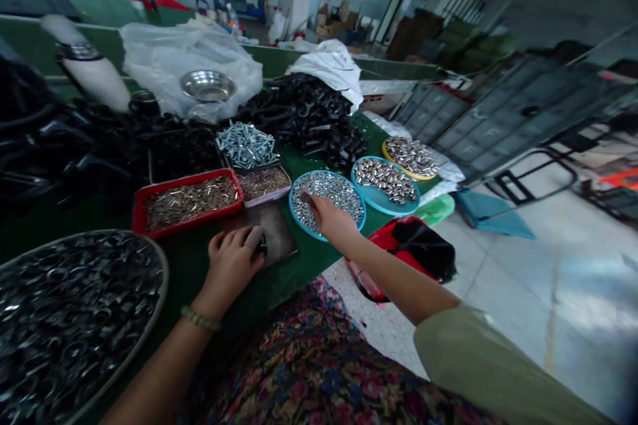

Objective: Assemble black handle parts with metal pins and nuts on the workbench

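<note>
My left hand point(234, 259) is closed, fingers curled round a small black part point(260, 244) that is mostly hidden, over a flat metal plate point(280, 234) on the bench. Its wrist wears a beaded bracelet point(199, 319). My right hand point(329, 216) reaches over a round blue tray point(292, 207) of small shiny nuts point(336, 189). Its fingers are pinched together at the nuts; whatever lies between the fingertips is too small to make out. Beyond the plate stand a red tray point(142, 212) of thin metal pins and a smaller tray point(272, 194) of tiny brownish pieces.
At left a large round tray point(162, 279) holds black rings. Silver bolts point(246, 145) and black metal parts point(319, 116) are heaped behind. Further right are a blue tray point(381, 202) and a yellow tray point(426, 176) of metal cylinders. A steel bowl point(207, 86) rests on plastic.
</note>
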The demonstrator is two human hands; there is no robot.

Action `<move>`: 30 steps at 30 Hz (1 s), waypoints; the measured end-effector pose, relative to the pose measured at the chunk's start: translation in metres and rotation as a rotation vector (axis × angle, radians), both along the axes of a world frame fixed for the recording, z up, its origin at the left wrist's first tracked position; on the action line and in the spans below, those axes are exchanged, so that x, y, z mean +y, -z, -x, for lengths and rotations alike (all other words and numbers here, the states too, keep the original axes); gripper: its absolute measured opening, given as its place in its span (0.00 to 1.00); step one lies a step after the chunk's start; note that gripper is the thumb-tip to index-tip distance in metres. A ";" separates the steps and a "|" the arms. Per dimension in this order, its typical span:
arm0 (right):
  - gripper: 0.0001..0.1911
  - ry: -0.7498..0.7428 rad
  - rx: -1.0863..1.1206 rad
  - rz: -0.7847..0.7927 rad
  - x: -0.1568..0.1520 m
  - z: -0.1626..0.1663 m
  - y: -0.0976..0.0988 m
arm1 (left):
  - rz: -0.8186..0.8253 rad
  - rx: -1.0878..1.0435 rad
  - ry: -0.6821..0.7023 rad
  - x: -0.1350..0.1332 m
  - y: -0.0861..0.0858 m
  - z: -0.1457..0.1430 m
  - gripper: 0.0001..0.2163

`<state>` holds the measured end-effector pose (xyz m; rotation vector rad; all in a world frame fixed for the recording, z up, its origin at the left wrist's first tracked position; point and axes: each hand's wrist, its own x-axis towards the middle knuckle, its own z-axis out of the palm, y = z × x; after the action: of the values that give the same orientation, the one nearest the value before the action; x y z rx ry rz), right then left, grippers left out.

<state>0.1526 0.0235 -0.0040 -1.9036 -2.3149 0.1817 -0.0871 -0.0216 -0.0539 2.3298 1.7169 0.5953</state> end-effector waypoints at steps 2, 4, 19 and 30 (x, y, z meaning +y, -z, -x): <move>0.21 0.127 -0.078 -0.011 0.005 -0.025 0.007 | 0.036 -0.099 -0.009 0.005 -0.004 -0.001 0.19; 0.20 0.154 -0.098 -0.006 0.015 -0.051 0.011 | 0.165 -0.408 -0.097 0.010 -0.014 0.000 0.17; 0.19 0.380 0.183 -0.115 0.097 -0.168 -0.001 | 0.393 -1.728 -0.441 0.018 -0.070 -0.023 0.31; 0.15 -0.121 1.267 0.298 -0.001 0.002 -0.023 | 0.344 -1.620 -0.439 0.004 -0.065 -0.025 0.33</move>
<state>0.1505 0.0222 0.0185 -1.0864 -1.4979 1.3332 -0.0619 -0.0171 0.0109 0.5785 1.1683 1.4709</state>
